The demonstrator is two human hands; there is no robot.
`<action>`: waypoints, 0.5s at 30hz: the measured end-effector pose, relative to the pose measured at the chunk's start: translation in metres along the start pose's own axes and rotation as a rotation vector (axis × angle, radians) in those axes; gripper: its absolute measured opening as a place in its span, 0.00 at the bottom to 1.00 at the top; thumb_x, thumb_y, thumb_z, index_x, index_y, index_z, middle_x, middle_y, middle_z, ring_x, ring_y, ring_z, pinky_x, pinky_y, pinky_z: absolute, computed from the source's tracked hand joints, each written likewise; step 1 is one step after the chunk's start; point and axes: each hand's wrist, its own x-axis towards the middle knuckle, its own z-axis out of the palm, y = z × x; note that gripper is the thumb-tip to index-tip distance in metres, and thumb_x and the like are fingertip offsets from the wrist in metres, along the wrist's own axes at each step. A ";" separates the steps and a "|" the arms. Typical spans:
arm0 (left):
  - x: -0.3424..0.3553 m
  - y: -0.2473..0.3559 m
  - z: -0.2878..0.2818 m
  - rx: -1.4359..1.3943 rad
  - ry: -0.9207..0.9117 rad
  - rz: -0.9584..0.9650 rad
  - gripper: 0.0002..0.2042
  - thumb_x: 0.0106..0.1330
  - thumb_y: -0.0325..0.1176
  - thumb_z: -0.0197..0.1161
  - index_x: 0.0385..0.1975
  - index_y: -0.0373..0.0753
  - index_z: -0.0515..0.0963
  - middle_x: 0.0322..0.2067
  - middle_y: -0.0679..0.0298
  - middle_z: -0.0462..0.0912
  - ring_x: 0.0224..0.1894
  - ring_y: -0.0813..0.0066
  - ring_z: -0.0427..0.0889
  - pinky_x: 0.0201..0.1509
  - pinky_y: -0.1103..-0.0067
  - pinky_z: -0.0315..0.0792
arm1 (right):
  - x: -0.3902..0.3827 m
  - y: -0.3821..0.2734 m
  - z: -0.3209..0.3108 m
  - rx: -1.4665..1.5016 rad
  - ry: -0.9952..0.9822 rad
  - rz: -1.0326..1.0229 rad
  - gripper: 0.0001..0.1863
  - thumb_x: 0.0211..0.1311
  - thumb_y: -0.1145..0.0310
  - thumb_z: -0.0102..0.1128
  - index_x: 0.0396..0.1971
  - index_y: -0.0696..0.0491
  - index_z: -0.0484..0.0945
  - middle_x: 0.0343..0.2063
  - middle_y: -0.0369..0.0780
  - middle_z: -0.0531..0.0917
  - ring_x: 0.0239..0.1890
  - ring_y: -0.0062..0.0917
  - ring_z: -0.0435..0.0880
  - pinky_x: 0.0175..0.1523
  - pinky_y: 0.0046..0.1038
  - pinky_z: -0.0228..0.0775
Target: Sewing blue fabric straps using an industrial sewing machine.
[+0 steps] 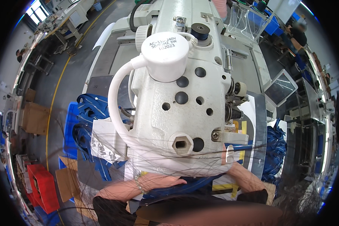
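Note:
The white head of an industrial sewing machine [150, 109] fills the middle and covers the needle area. Below its front end, my left hand [162, 180] reaches in from the left, a bracelet on its wrist. A finger or the thumb lies stretched out against the blue strap [192, 184]; the other fingers are partly covered by the machine. On the right side, my right hand [228, 155] goes up beside the machine head, next to a blue strip [243, 145]. Its fingertips are hidden, so any grip cannot be made out.
Blue straps [96, 107] spill from a blue bin [70, 130] at left; another blue heap [274, 150] lies at right. A tilted screen [280, 86] stands beyond. Cardboard boxes [67, 179] and a red crate [43, 186] sit lower left. Other people are farther off.

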 end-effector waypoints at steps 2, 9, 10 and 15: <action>0.003 0.003 -0.013 0.027 -0.073 -0.027 0.32 0.60 0.57 0.53 0.60 0.42 0.65 0.49 0.56 0.73 0.47 0.64 0.75 0.49 0.67 0.69 | -0.001 0.005 0.007 0.174 0.017 0.061 0.21 0.59 0.67 0.50 0.53 0.39 0.73 0.53 0.30 0.77 0.55 0.23 0.76 0.61 0.37 0.48; 0.019 0.016 -0.058 0.109 -0.380 -0.106 0.33 0.65 0.60 0.45 0.60 0.41 0.64 0.54 0.54 0.72 0.55 0.57 0.72 0.57 0.64 0.67 | -0.002 0.002 0.006 0.272 0.069 0.080 0.23 0.55 0.72 0.50 0.53 0.39 0.74 0.55 0.31 0.76 0.56 0.22 0.74 0.60 0.37 0.51; 0.021 0.017 -0.060 0.075 -0.287 -0.104 0.32 0.64 0.60 0.46 0.60 0.41 0.65 0.53 0.54 0.72 0.54 0.57 0.73 0.56 0.64 0.68 | -0.001 0.000 0.004 0.334 0.044 0.145 0.24 0.54 0.73 0.51 0.53 0.39 0.74 0.55 0.31 0.75 0.57 0.22 0.73 0.60 0.37 0.51; 0.029 0.022 -0.064 0.016 -0.360 -0.166 0.31 0.66 0.54 0.50 0.61 0.38 0.61 0.59 0.55 0.67 0.59 0.63 0.69 0.60 0.76 0.67 | 0.001 -0.004 -0.001 0.173 0.028 0.044 0.28 0.49 0.76 0.51 0.54 0.39 0.73 0.57 0.30 0.74 0.59 0.19 0.71 0.57 0.39 0.54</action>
